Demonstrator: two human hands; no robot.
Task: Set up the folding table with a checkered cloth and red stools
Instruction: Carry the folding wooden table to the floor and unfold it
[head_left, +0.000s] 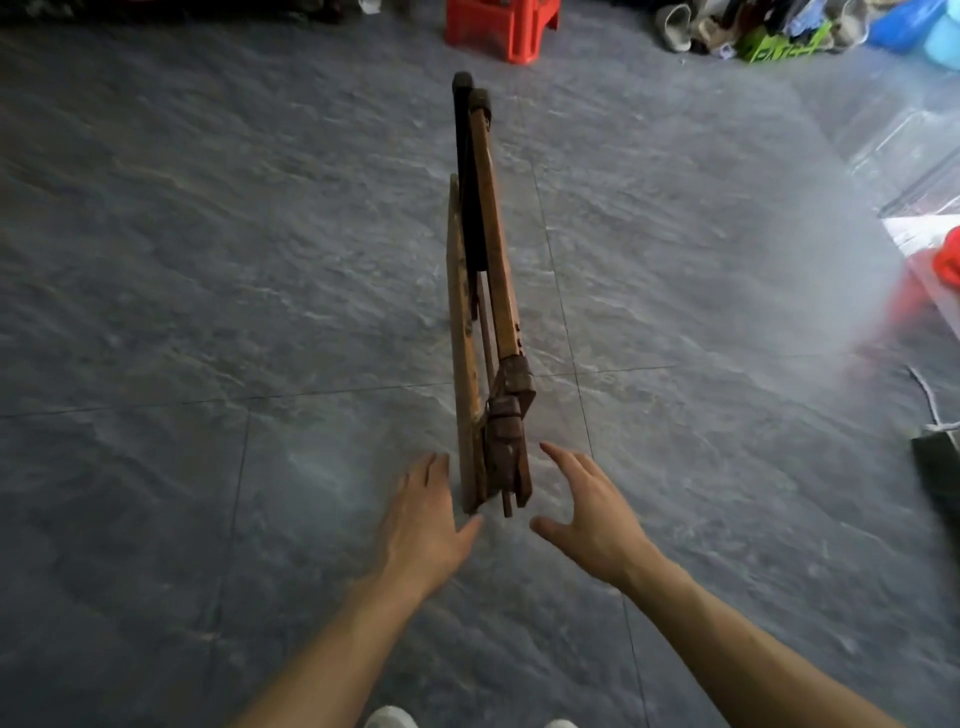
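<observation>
Folding table (485, 322) stood on edge on the grey tiled floor (208, 260), still folded flat, legs tucked vs. the top. Left hand (426, 525) & right hand (592, 514) were spread, palms in, either side of its near end, gripping nothing. Looked like stiff, worn wood, prob. heavy and tippy on edge; best held by the top's long edges, clear of the hinges. Red stool (501, 26) sat well beyond.

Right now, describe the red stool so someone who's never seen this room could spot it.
Follow the grey tiled floor past the folded wooden table standing on edge between the two open hands. At the far edge stands the red stool, left of the shoe pile, the only bright red plastic piece with legs there.
</observation>
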